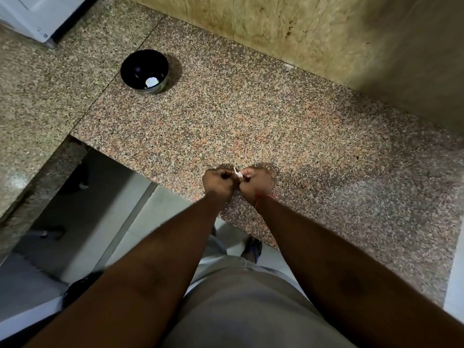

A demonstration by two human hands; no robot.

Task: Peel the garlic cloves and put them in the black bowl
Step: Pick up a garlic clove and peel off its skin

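My left hand [218, 183] and my right hand [256, 184] meet over the near edge of the granite counter [251, 116]. Between their curled fingers both pinch a small white garlic clove [238, 174], with a thin strip of skin sticking up from it. Most of the clove is hidden by my fingers. The black bowl [130, 71] stands far off at the back left of the counter. Inside it lies a pale piece [151, 82], which looks like peeled garlic.
A tiled wall [313, 26] rises behind the counter. At the far left stands a white appliance [37, 16]. The counter's front edge runs diagonally beneath my wrists, with floor tiles [140, 222] and my foot [252, 248] below. A second counter slab [37, 96] extends left.
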